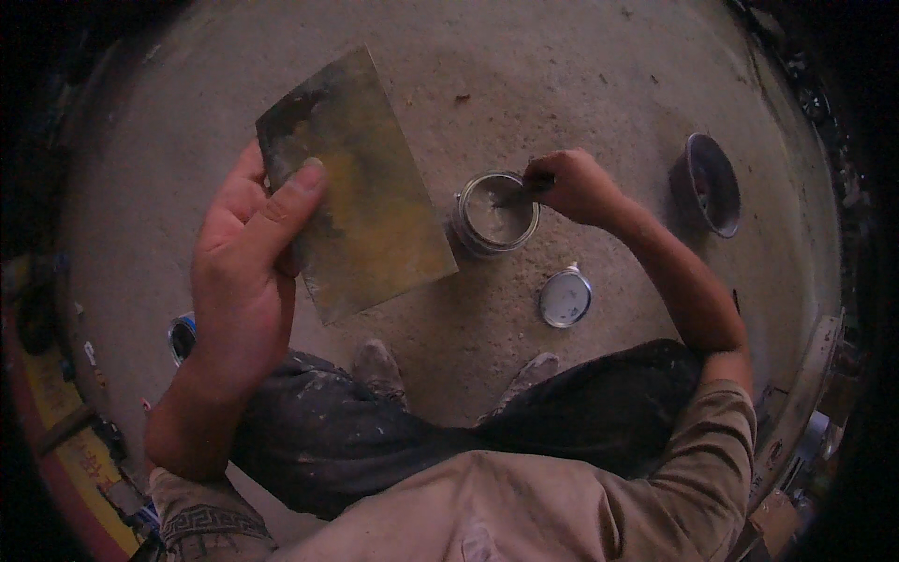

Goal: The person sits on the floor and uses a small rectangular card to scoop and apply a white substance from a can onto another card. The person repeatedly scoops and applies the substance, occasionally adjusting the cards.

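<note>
My left hand (253, 234) grips a flat rectangular plate (375, 206) by its left edge, thumb on top. The plate is tilted, and its dark surface has yellowish smears. To the right stands an open round metal can (496, 245) with a greyish paste (492, 220) inside. My right hand (576, 187) is closed at the can's right rim, around a dark scraper (512, 197) whose end dips into the can. Most of the scraper is hidden by my fingers.
A round lid (565, 300) with a shiny rim lies on the concrete floor (581, 84) below the can. Further right sits a dark bowl (709, 187). A blue-rimmed can (182, 337) is partly hidden behind my left wrist. My shoes (379, 370) stand close to the can.
</note>
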Demonstrator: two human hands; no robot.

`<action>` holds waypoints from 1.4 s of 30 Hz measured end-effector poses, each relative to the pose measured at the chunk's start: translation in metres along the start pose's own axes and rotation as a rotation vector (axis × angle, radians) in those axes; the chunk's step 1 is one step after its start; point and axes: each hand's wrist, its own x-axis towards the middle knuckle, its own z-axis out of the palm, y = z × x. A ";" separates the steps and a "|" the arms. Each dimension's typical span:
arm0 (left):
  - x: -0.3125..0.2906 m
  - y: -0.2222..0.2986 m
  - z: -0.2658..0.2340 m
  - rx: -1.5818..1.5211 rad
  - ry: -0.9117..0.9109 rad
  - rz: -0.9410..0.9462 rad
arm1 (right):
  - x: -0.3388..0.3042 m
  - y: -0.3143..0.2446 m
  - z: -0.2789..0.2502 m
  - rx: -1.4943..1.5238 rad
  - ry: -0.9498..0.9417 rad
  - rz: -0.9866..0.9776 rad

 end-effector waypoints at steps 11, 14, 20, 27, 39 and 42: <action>0.000 -0.003 -0.002 -0.004 0.002 -0.032 | 0.023 0.024 0.113 -0.378 -0.176 -0.151; 0.002 -0.002 -0.001 -0.008 -0.006 -0.043 | 0.028 0.017 0.114 -0.253 -0.273 -0.014; -0.001 0.000 0.000 0.059 0.005 -0.022 | 0.038 0.035 0.055 -0.010 -0.059 -0.082; 0.001 0.001 -0.003 -0.028 -0.052 -0.054 | 0.013 0.038 0.039 -0.005 0.001 -0.189; 0.002 0.002 -0.009 0.099 -0.106 0.003 | -0.010 0.026 0.014 -0.332 -0.062 -0.553; 0.003 0.003 -0.009 0.154 -0.094 -0.012 | -0.010 0.023 0.020 -0.371 -0.086 -0.567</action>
